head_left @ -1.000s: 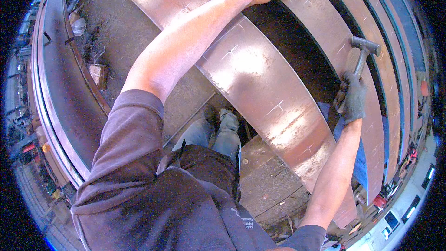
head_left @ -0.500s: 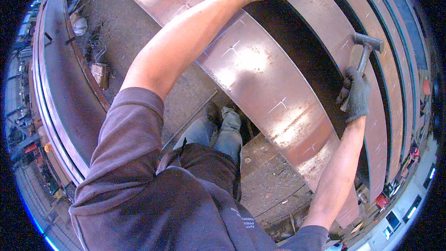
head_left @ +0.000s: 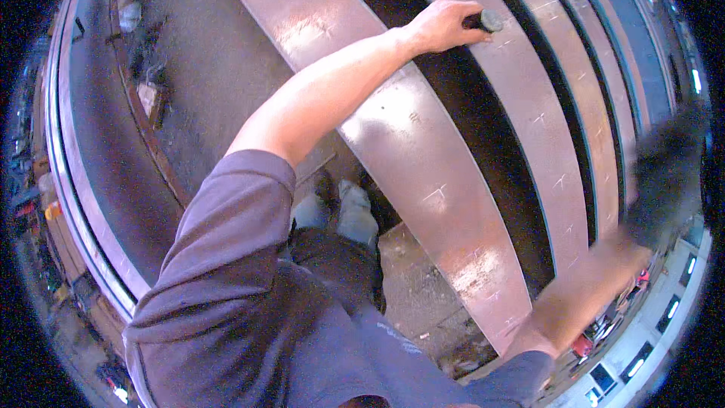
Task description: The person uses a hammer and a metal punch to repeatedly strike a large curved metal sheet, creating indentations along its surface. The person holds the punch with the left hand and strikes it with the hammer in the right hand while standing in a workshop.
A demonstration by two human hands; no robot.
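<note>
My bare left hand point(head_left: 447, 24) reaches far forward over the second curved steel plate point(head_left: 545, 125). Its fingers close round a grey round-ended tool point(head_left: 492, 20), seen almost end-on, whose kind I cannot make out. At the far right my gloved right hand point(head_left: 658, 200) is raised and smeared by motion. A dark blurred shape beyond the glove is the hammer point(head_left: 683, 132), its head not distinct. Below my left forearm lies the nearest curved plate point(head_left: 411, 155), brownish and shiny, with white scribed marks.
More curved plates point(head_left: 585, 53) lie side by side to the right, with dark gaps between them. Another long curved piece point(head_left: 113, 143) stands at the left, and a small box point(head_left: 153, 103) sits on the floor by it. Planks point(head_left: 423, 272) lie near my feet.
My right hand has swung up and outward to the right with the hammer, away from the plates. In the picture, my left hand and its tool sit lower, as the view has shifted.
</note>
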